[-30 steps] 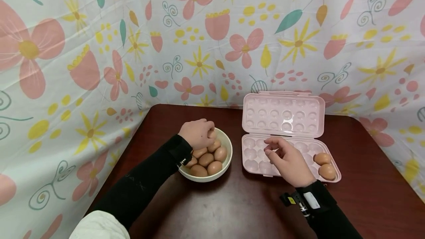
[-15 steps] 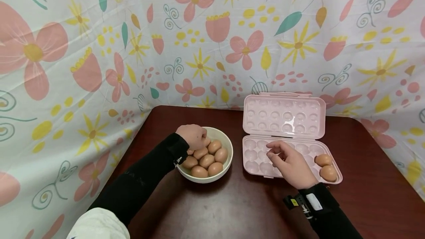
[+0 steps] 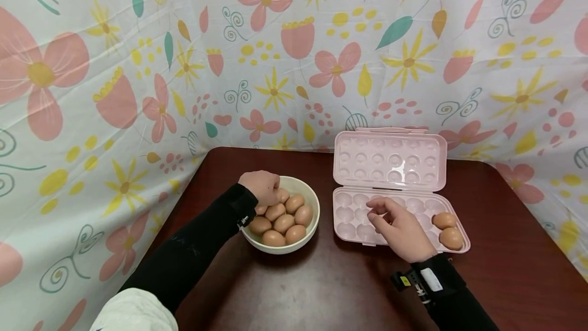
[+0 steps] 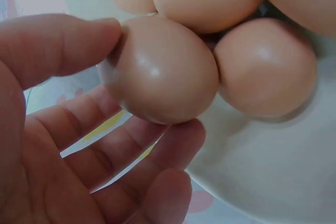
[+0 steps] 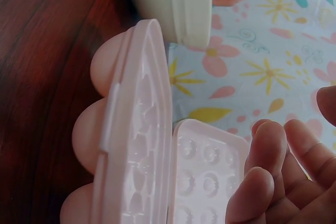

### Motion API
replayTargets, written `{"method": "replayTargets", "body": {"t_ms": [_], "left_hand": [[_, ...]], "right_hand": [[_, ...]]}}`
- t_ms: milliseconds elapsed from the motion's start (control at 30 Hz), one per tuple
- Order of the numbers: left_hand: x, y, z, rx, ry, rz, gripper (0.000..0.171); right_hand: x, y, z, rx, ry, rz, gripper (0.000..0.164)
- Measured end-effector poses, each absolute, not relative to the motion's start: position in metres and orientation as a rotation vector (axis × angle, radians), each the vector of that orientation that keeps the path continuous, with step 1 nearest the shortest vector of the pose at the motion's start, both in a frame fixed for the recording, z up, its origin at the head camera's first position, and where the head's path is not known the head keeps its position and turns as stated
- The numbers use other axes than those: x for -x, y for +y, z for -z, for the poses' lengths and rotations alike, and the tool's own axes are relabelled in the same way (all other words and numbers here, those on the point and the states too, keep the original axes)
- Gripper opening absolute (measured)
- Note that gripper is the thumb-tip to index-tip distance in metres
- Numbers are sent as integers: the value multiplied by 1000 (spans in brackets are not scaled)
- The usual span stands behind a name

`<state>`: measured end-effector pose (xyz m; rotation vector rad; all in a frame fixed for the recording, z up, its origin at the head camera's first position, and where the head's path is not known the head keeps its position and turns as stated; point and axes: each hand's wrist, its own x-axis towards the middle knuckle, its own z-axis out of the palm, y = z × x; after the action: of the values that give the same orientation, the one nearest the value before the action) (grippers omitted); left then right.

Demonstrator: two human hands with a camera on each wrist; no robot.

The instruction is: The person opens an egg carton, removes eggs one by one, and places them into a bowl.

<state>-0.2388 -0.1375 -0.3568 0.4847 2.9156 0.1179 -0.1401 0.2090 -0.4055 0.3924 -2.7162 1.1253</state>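
Observation:
In the head view my left hand [image 3: 260,188] reaches over the left rim of a cream bowl [image 3: 281,251] that holds several brown eggs. The left wrist view shows its thumb and fingertips pinching one egg [image 4: 160,72], which lies against other eggs [image 4: 266,66] inside the bowl. Above the pink egg box [image 3: 344,214], lid [image 3: 390,160] raised, hovers my right hand [image 3: 404,231], its fingers loosely bent around nothing. Two brown eggs, a front one [image 3: 451,238] and a rear one [image 3: 444,220], sit at the box's right end. My right hand hides some of the box's cups.
Both containers stand on a dark red-brown table [image 3: 285,290], bowl left and box right, with a gap between them. A flower-printed cloth [image 3: 294,86] hangs behind the table and along its left side.
My left hand has drawn left from over the middle of the bowl to its left side, uncovering more eggs. My right hand stays nearly still above the box.

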Motion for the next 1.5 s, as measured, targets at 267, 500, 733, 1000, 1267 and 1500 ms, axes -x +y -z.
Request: {"method": "replayTargets", "body": {"t_ms": [267, 500, 733, 1000, 1267, 1500], "left_hand": [[232, -135, 359, -480, 2985, -172, 31], [203, -111, 357, -785, 3055, -333, 39], [179, -69, 358, -1059, 3086, -391, 36], [164, -37, 368, -1246, 3079, -365, 36], [152, -11, 376, -1265, 2975, -400, 37], [144, 7, 389, -1347, 2942, -424, 34]], "right_hand": [[144, 211, 407, -368, -2732, -1106, 28], [146, 215, 410, -327, -2741, -1088, 28], [145, 223, 414, -255, -2735, -1074, 23], [145, 243, 417, -237, -2767, -948, 26], [144, 280, 411, -108, -2844, -736, 30], [144, 315, 401, 21, -2948, -635, 41]]}}
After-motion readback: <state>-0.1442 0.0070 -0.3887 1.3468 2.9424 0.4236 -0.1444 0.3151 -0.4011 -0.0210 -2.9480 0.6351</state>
